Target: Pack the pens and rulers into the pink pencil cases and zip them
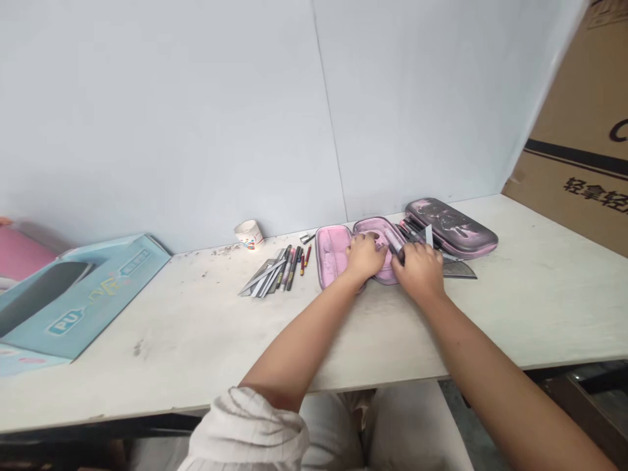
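Note:
An open pink pencil case [331, 256] lies on the white table [196, 340], its dark patterned lid [451, 224] folded out to the right. My left hand [364, 256] rests on the middle flap of the case, fingers curled down on it. My right hand [420, 269] is closed around a pink-and-dark pen [394, 241] at the case's right part. Several more pens [415, 230] stick out beside that hand. A grey set square [458, 269] lies under my right hand's far side.
Several rulers and pens [279, 268] lie in a loose row left of the case. A small paper cup [250, 234] stands by the wall. A light-blue box [73, 294] sits at the table's left end, a cardboard carton [579, 150] at the right.

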{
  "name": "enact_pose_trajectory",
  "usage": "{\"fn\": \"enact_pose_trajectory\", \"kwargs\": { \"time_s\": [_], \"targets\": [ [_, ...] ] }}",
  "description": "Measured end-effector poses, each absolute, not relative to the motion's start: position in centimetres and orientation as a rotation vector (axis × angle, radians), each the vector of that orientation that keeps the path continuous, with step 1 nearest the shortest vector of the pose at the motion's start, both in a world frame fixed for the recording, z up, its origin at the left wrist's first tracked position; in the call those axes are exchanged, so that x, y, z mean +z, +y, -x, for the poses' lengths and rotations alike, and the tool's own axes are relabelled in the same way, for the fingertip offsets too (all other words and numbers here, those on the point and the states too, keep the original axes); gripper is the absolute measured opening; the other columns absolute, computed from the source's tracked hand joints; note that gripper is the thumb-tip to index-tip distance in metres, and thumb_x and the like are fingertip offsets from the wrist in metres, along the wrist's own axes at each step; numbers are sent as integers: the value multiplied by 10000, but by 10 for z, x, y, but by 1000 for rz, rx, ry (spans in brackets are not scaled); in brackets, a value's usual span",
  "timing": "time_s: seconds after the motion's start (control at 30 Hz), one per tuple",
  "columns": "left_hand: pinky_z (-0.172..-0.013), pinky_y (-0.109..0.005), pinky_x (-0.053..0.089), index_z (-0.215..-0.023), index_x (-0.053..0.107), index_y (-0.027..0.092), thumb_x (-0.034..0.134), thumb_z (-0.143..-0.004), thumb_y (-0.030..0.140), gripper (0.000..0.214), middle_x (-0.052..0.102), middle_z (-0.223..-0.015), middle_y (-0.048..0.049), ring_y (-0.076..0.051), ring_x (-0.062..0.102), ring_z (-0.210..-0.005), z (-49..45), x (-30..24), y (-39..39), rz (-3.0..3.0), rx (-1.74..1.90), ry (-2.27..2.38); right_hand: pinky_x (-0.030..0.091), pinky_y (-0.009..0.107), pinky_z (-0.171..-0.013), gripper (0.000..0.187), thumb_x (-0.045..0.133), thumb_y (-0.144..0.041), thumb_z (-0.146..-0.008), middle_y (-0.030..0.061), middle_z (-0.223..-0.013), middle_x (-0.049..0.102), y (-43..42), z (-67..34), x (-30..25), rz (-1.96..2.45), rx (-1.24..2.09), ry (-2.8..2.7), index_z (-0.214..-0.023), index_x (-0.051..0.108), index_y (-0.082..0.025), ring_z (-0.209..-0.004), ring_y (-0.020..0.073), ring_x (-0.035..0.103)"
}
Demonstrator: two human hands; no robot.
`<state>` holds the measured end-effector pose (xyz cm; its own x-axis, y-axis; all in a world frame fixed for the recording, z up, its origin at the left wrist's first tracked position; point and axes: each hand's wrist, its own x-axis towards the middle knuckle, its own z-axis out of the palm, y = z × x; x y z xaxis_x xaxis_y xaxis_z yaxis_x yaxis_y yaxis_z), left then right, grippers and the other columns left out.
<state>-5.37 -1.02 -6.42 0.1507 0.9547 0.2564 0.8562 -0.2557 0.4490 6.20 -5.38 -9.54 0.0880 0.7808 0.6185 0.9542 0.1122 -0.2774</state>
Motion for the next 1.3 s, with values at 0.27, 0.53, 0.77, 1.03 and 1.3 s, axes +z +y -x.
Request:
{"fn": "enact_pose_trajectory", "kwargs": {
  "time_s": [0.27, 0.53, 0.77, 1.03, 1.3],
  "targets": [
    [-851, -412, 358, -1019, 528, 174, 396, -835, 327, 273, 552, -1059, -123, -269, 484, -1019, 158, -53, -29, -2331, 558, 2239, 361, 411, -709, 257, 399, -334, -810, 143, -834, 574, -58, -65, -100, 1674, -362, -1749, -812, 585, -156, -853, 296, 476],
    [-840, -406, 340, -1062, 527, 119, 378, -844, 375, 368, 532, -1061, -166, -292, 452, -1030, 242, -68, -60, -2218, 339, 2523, 367, 414, -753, 240, 420, -328, -807, 135, -862, 570, -58, -51, -102, 1515, -391, -1772, -902, 535, -141, -880, 288, 480],
    [-848, -420, 306, -980, 585, 53, 400, -837, 316, 352, 552, -1014, -201, -305, 449, -1003, 246, -73, -61, -2406, 304, 2389, 375, 398, -830, 164, 422, -277, -814, 115, -869, 588, -65, 6, -84, 1351, -246, -1906, -873, 522, -161, -916, 257, 485],
    [-809, -372, 369, -941, 563, 83, 276, -890, 293, 360, 588, -944, -175, -258, 531, -925, 245, -66, -69, -2145, 822, 2128, 412, 395, -819, 179, 433, -329, -826, 85, -887, 591, -59, 59, -66, 1163, 153, -1830, -881, 515, -179, -882, 218, 523],
    [-510, -216, 323, -693, 458, 171, 307, -875, 427, 348, 459, -595, 19, -87, 397, -507, 206, -74, -86, -1497, 1036, 1208, 473, 343, -793, 374, 430, -439, -845, 65, -998, 613, -45, 60, -56, 781, 955, -1686, -1154, 428, -229, -894, 159, 584]
  ]
}}
